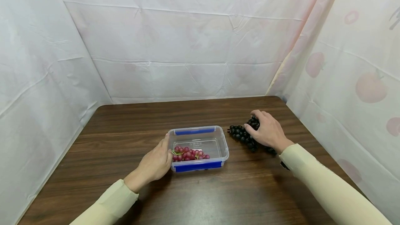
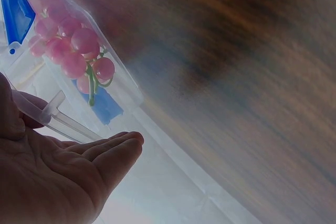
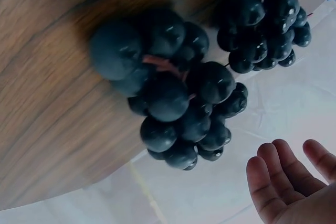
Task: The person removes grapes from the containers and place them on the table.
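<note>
The hands [image 1: 268, 131] partly hide the black grapes [image 1: 240, 134] and container [image 1: 198, 166], whose markings [image 1: 196, 144] are unreadably small.

Box [image 1: 198, 166]: stands on the table [image 1: 200, 197] in front of me, between my two hands, my left hand [image 1: 156, 159] against its left end.
Grapes [image 1: 187, 155]: lie inside the box, along the near wall and toward the left end.
Bunches [image 1: 240, 134]: two, on the table to the right of the box, one nearer to it; my right hand [image 1: 269, 131] is above them.
Curtain [image 1: 187, 51]: hangs behind the table and along its left and right sides.
</note>
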`<state>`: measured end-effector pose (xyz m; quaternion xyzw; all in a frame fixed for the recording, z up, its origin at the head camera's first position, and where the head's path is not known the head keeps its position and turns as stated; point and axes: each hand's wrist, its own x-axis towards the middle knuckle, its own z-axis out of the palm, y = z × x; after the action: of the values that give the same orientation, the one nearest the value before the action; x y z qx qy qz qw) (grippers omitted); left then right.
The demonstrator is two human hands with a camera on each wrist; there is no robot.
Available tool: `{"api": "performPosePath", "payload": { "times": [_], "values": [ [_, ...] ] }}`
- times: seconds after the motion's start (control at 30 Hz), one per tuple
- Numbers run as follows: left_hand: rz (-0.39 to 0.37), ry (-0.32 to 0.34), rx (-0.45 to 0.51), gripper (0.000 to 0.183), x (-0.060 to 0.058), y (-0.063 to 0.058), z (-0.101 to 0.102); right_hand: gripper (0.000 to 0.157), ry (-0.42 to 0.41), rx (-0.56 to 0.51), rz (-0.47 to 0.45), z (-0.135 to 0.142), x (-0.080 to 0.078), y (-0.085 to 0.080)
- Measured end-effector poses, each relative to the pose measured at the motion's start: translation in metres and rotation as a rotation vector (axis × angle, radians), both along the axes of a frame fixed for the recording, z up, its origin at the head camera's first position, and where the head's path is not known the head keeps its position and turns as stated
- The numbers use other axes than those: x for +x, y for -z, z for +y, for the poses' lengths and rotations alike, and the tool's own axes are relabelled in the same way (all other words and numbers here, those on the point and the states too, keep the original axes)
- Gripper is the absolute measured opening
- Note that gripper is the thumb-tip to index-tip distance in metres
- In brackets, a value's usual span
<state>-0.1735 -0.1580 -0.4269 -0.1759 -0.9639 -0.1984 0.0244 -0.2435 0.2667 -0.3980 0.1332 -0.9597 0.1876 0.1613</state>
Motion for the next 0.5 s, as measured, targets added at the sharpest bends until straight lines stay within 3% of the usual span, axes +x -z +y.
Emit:
{"api": "performPosePath", "payload": {
  "times": [0.5],
  "values": [
    [0.004,-0.001,0.008,0.065,0.000,0.000,0.000,0.063,-0.036,-0.008,0.019,-0.015,0.007,-0.005]
  ]
}}
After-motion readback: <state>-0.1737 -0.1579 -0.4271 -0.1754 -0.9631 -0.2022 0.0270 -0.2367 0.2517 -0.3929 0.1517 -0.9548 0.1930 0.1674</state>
